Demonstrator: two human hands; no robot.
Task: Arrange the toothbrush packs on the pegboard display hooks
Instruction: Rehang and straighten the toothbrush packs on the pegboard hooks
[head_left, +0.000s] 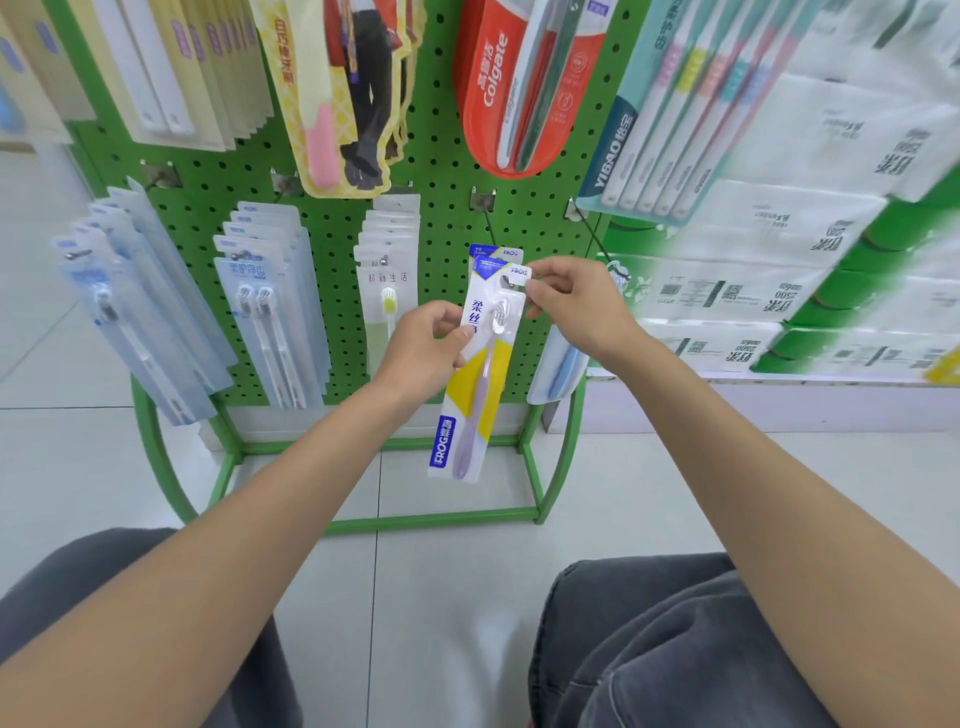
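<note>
I'm gripping the FROG pack (475, 374) mid-body with left hand (423, 348), right hand (576, 306) pinches its top tab. Risk: hole misses hook (491, 226) toward pegboard's (447, 218) bottom edge, tab tears.

You face a shop aisle: a green pegboard stand (441, 171) whose hooks (488, 221) carry rows of carded toothbrush packs (270, 296), a red Colgate pack (493, 93) among them, beside stacked wrapped tissue bundles (779, 260), all on pale floor tiles (78, 467)
</note>
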